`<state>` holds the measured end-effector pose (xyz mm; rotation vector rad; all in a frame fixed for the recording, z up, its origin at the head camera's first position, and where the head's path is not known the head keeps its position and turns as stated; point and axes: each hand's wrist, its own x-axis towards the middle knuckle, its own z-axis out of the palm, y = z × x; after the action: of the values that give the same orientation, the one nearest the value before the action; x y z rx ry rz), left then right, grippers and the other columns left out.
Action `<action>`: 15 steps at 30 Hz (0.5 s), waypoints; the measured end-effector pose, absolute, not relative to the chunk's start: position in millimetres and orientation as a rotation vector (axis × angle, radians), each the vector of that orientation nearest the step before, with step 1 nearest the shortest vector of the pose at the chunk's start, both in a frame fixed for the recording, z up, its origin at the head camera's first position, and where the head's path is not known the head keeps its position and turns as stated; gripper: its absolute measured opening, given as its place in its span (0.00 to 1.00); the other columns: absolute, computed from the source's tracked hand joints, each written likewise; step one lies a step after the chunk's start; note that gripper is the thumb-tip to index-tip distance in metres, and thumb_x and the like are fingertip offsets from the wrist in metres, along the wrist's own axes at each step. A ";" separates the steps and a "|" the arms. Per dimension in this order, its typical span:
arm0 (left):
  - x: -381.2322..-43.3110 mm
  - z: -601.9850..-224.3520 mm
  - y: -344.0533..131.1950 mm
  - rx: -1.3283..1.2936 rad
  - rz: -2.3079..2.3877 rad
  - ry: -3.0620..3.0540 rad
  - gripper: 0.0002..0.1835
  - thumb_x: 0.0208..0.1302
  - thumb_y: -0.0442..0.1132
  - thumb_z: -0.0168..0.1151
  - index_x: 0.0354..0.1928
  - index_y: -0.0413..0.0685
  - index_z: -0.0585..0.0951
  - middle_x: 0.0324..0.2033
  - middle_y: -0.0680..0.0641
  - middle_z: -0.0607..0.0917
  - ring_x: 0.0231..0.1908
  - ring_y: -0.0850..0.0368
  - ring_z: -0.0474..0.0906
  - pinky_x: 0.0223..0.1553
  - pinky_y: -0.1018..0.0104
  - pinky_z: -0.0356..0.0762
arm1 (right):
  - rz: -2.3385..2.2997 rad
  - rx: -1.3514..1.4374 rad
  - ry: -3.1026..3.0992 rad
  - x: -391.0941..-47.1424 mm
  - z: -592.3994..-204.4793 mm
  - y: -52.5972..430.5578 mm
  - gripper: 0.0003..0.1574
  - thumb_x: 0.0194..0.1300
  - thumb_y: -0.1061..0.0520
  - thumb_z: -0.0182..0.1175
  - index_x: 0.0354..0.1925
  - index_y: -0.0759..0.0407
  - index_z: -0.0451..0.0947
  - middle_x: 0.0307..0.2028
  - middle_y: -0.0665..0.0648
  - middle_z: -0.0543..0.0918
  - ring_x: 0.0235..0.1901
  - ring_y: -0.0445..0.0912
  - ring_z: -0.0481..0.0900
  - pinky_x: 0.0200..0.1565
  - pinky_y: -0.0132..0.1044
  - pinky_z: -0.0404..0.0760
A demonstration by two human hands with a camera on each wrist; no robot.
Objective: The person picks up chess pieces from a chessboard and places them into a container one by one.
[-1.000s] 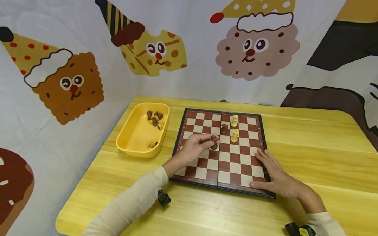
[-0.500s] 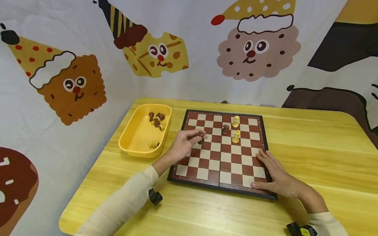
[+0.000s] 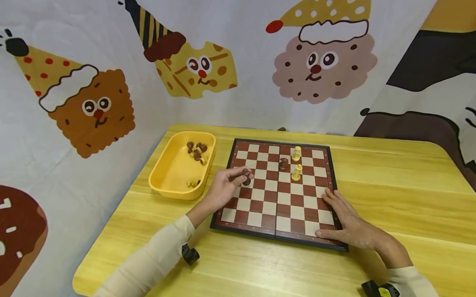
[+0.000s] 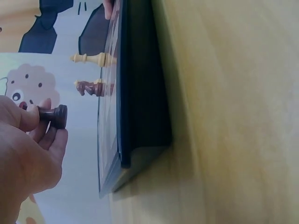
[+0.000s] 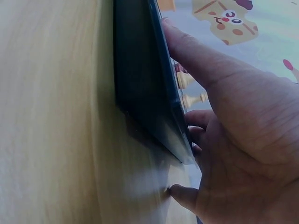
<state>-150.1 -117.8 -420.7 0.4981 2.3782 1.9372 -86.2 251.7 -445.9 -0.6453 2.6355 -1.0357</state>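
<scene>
Head view, left hand: the left hand (image 3: 222, 184) is pinching a dark piece (image 3: 246, 180) between thumb and fingers, over the board (image 3: 264, 207) at about 10 o'clock from its middle. Can't tell which type of piece.
Head view, right hand: the right hand (image 3: 350, 222) is at 4 o'clock, thumb and fingers spread apart and just resting on the board's edge, nothing in its grip. Hands are well apart, btw.
Head view, standing pieces: knight (image 3: 284, 163) near 12 o'clock on the board, one pale piece (image 3: 296, 154) at 2 o'clock from it, another pale one (image 3: 296, 173) at 4. All upright.
Head view, tray: yellow tray (image 3: 153, 181) on the counter (image 3: 235, 272), about 10 o'clock from the board. Dark and pale bits piled at its 2 o'clock, a few more pale ones at 5.
Head view, backdrop: white cloth (image 3: 256, 110) with cartoon snacks in party hats.
Left wrist view, dark piece: thumb and fingers clamped near its top, base pointing to 3 o'clock, clear of the board. Knight's at 2 o'clock from it.
Right wrist view, board edge: thumb up along it toward 11 o'clock, two pale pieces showing just behind.
</scene>
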 end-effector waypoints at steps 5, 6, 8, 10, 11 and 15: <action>-151.4 -416.3 -120.5 0.494 1.980 2.365 0.14 0.74 0.26 0.57 0.58 0.30 0.82 0.47 0.36 0.87 0.50 0.44 0.84 0.52 0.50 0.82 | -1.032 -0.631 2.639 -84.4 -448.1 252.9 0.67 0.58 0.45 0.77 0.79 0.67 0.47 0.79 0.69 0.42 0.76 0.67 0.31 0.63 0.78 0.45; -151.7 -415.2 -121.5 0.485 1.982 2.371 0.14 0.74 0.26 0.57 0.57 0.30 0.82 0.47 0.36 0.87 0.50 0.44 0.84 0.52 0.49 0.81 | -1.029 -0.631 2.639 -83.8 -448.7 253.3 0.68 0.58 0.45 0.76 0.79 0.67 0.47 0.79 0.69 0.42 0.76 0.67 0.31 0.63 0.79 0.46; -152.4 -412.3 -123.5 0.478 1.975 2.401 0.13 0.74 0.27 0.58 0.56 0.30 0.83 0.46 0.36 0.87 0.50 0.43 0.84 0.52 0.49 0.81 | -1.027 -0.625 2.636 -82.8 -449.5 253.9 0.68 0.59 0.45 0.76 0.79 0.67 0.47 0.79 0.69 0.42 0.76 0.68 0.31 0.62 0.79 0.46; -153.7 -409.5 -125.6 0.484 1.983 2.414 0.13 0.74 0.26 0.58 0.55 0.29 0.83 0.46 0.33 0.87 0.50 0.41 0.84 0.52 0.51 0.82 | -1.035 -0.628 2.635 -82.9 -449.8 254.3 0.68 0.59 0.45 0.76 0.79 0.67 0.46 0.79 0.69 0.41 0.76 0.68 0.31 0.62 0.80 0.47; -154.4 -408.2 -126.7 0.485 1.982 2.424 0.12 0.73 0.25 0.57 0.54 0.28 0.83 0.46 0.33 0.86 0.50 0.41 0.84 0.52 0.52 0.82 | -1.037 -0.632 2.637 -83.4 -449.6 254.4 0.68 0.59 0.46 0.76 0.79 0.67 0.46 0.79 0.69 0.41 0.76 0.68 0.31 0.62 0.80 0.47; -157.0 -405.2 -129.7 0.487 1.992 2.457 0.12 0.73 0.23 0.55 0.53 0.28 0.83 0.47 0.31 0.85 0.50 0.43 0.84 0.52 0.57 0.82 | -1.044 -0.650 2.636 -85.7 -447.9 254.6 0.68 0.59 0.46 0.76 0.79 0.66 0.46 0.79 0.69 0.41 0.76 0.67 0.31 0.62 0.80 0.47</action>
<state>-157.0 -129.7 -405.2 0.4868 2.4570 1.9921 -85.7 254.6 -447.9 -0.6495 2.6358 -1.0440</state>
